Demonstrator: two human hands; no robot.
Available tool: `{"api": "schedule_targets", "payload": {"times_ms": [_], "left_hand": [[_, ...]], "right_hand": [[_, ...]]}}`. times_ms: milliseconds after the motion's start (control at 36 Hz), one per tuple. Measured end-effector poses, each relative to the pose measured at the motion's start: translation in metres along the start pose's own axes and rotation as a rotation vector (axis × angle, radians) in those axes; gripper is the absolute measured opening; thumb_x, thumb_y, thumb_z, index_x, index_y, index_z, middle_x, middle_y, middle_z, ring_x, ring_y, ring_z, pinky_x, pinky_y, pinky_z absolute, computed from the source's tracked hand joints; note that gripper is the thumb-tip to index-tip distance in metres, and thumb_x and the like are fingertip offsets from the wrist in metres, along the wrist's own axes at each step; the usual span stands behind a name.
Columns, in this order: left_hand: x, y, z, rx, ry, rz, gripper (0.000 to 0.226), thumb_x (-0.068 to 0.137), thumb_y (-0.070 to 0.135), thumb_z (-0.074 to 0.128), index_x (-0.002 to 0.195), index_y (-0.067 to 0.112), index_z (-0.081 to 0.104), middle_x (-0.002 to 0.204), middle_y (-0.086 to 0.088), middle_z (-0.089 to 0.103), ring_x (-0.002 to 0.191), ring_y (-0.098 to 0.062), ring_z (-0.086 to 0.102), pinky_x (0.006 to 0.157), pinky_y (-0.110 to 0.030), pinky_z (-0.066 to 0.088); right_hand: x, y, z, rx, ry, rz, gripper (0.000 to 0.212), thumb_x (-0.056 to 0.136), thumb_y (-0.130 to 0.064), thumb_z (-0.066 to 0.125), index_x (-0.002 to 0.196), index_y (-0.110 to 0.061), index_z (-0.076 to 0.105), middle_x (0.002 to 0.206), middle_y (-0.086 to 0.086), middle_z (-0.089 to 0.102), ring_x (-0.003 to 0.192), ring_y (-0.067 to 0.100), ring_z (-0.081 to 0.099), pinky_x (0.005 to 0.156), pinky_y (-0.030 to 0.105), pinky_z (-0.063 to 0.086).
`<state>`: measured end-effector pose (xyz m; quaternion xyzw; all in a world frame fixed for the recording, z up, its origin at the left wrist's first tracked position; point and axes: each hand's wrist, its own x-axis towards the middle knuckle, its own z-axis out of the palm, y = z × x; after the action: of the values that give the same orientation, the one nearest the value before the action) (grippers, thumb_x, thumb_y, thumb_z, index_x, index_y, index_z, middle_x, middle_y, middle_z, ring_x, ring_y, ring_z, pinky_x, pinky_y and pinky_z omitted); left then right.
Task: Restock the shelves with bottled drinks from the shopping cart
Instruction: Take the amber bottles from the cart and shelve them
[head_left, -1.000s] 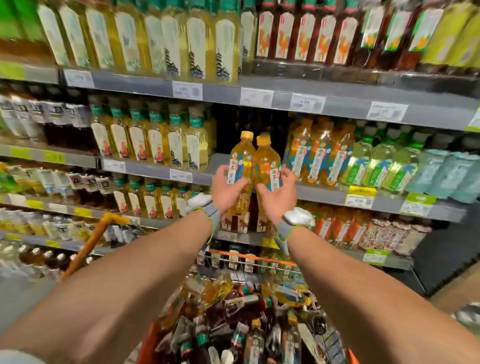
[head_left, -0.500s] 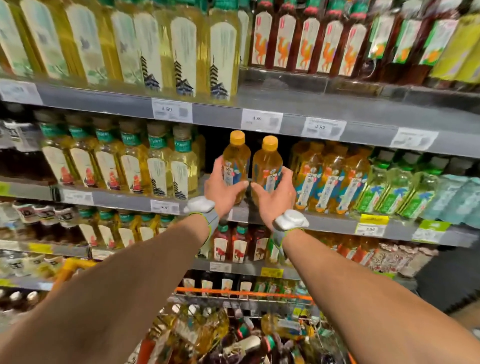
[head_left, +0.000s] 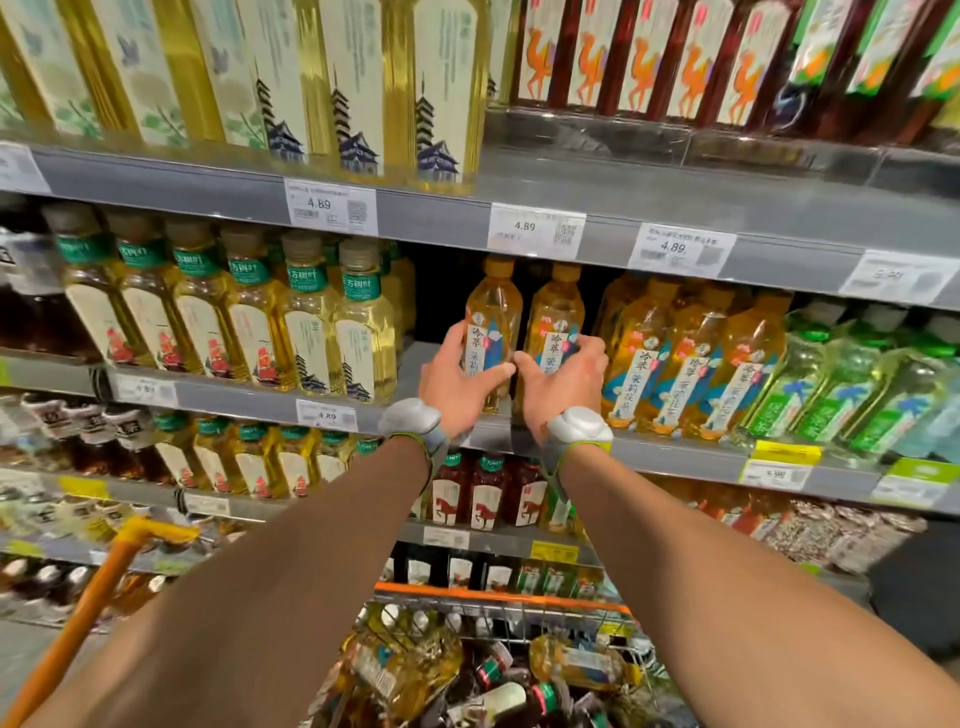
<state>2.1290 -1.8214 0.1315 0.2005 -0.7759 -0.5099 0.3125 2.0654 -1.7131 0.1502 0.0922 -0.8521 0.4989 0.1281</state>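
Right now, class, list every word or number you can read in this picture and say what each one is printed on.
"4.89": left tag, middle tag, right tag, lower tag.
"冷萃": left bottle in the left hand; right bottle in the right hand.
"茉莉花茶": shelf bottles beside them.
"东方树叶": green neck bands.
Too blurred: yellow tag, the tags' small print.

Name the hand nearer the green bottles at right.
Right. The right hand, gripping a bottle, is three bottles left of the green bottles; the left hand grips another bottle farther left.
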Motion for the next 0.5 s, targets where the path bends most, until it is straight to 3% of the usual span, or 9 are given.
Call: {"api": "schedule_targets", "payload": {"times_ms": [333,417,500], "left_hand": [[-0.004,0.004,0.002,-0.032,0.017,-0.013,0.062,0.079,0.035,0.082,0.133,0.035,0.053,0.107,0.017,0.072,0.097,0.002,0.067,0.091,-0.03,0.057],[-0.005,0.005,0.002,-0.03,0.017,-0.011,0.061,0.079,0.034,0.082,0.133,0.036,0.053,0.103,0.02,0.07,0.095,0.007,0.065,0.091,-0.027,0.056],[-0.005,0.004,0.001,-0.005,0.014,0.005,0.059,0.08,0.035,0.081,0.132,0.035,0.054,0.103,0.018,0.071,0.093,0.006,0.066,0.088,-0.024,0.056]], "right_hand": [[-0.006,0.002,0.006,-0.022,-0.05,0.099,0.072,0.085,-0.047,0.073,0.135,-0.008,0.039,0.133,0.014,0.048,0.115,0.036,0.056,0.094,0.048,0.049],[-0.015,0.011,0.006,-0.017,0.016,0.077,0.053,0.092,-0.039,0.068,0.126,-0.006,0.042,0.126,0.014,0.048,0.11,0.035,0.055,0.091,0.048,0.048],[-0.018,0.008,0.001,0.063,0.089,0.05,0.026,0.098,-0.029,0.058,0.107,-0.005,0.05,0.111,0.012,0.053,0.101,0.033,0.054,0.08,0.038,0.042]]}}
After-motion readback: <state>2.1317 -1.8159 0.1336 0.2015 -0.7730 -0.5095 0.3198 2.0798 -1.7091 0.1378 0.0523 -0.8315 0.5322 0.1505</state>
